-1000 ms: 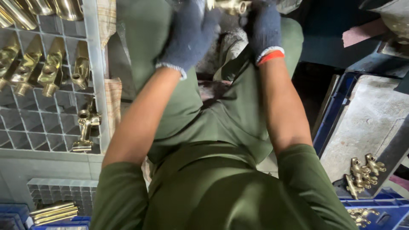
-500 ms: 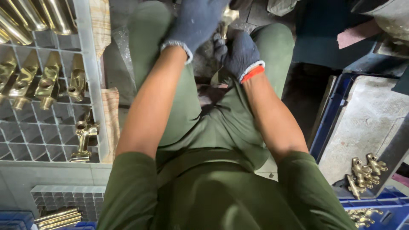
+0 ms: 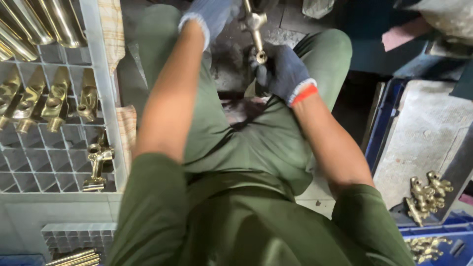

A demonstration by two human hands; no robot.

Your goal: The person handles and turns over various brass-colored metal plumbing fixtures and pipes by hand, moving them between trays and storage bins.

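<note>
Both my hands wear blue-grey knitted gloves. My left hand (image 3: 209,15) is raised at the top of the view, close to the upper end of a brass tap fitting (image 3: 254,30); whether it grips the fitting is cut off by the frame edge. My right hand (image 3: 282,74), its glove cuff edged in orange, is closed around the lower end of that fitting, above my green-trousered lap between my knees.
A grey gridded plastic crate (image 3: 106,123) on my left holds several brass fittings (image 3: 54,101) in its cells and brass tubes (image 3: 34,22) at the top. On my right, a blue crate (image 3: 382,123), a grey slab (image 3: 428,133) and loose brass parts (image 3: 426,194).
The view has tilted down. My right hand has come lower toward my lap with the brass fitting, which now stands upright between both hands. My left arm reaches further forward.
</note>
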